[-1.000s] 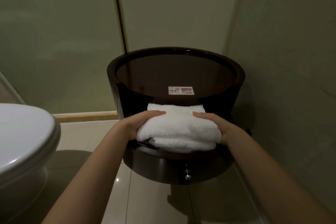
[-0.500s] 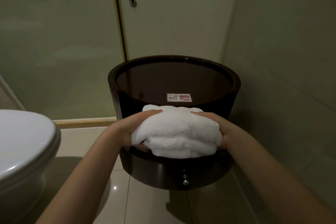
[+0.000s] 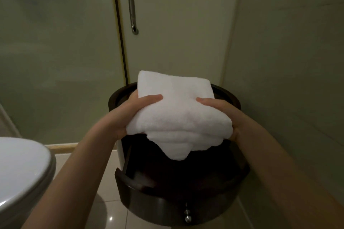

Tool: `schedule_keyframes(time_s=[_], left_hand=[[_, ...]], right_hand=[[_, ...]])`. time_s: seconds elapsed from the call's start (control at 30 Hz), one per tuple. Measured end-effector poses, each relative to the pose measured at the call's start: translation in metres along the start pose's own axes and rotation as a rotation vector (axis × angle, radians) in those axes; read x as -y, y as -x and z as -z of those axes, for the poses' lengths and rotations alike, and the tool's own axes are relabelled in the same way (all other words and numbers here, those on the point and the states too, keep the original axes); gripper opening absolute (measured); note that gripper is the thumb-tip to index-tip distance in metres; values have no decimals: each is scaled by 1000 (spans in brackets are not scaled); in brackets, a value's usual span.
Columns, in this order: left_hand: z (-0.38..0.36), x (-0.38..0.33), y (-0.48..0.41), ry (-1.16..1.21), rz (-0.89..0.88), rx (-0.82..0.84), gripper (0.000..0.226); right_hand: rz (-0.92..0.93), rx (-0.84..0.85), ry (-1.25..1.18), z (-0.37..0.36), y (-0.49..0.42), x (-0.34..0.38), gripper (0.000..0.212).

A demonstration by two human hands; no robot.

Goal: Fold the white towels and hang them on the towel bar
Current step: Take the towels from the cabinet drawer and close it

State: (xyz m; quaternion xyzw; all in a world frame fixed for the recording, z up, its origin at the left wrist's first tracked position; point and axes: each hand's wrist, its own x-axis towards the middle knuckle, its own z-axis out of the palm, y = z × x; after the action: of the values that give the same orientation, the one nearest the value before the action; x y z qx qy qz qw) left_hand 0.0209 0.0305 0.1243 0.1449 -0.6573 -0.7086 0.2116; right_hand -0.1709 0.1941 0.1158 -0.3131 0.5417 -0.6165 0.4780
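You've lifted the folded white towels [image 3: 175,102] up out of the open drawer [image 3: 167,208]; your left hand [image 3: 129,115] and right hand [image 3: 228,117] grip their two sides

A round dark cabinet [image 3: 229,99] stands in the corner between a frosted glass door [image 3: 176,28] and the wall [image 3: 290,52], its curved drawer [image 3: 158,208] open, a metal knob [image 3: 187,218] on the front. A steel handle [image 3: 131,2] hangs on the door, and a white toilet [image 3: 20,169] sits at lower left on the glossy tiled floor [image 3: 111,215].
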Motion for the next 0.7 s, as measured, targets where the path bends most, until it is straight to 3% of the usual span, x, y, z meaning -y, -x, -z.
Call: schedule_keyframes(time_s=[0.13, 0.27, 0.43, 0.7], left_hand=[[6, -19, -22, -39, -157, -25, 66], [13, -13, -54, -48, -246, -36, 56], [34, 25, -100, -77, -209, -75, 88], [49, 84, -134, -124, -191, -61, 45]], right_hand=[[106, 18, -8, 0, -18, 27, 20], [193, 37, -38, 7, -42, 37, 35], [174, -17, -68, 24, -86, 16, 42], [121, -190, 18, 49, -131, -27, 61]])
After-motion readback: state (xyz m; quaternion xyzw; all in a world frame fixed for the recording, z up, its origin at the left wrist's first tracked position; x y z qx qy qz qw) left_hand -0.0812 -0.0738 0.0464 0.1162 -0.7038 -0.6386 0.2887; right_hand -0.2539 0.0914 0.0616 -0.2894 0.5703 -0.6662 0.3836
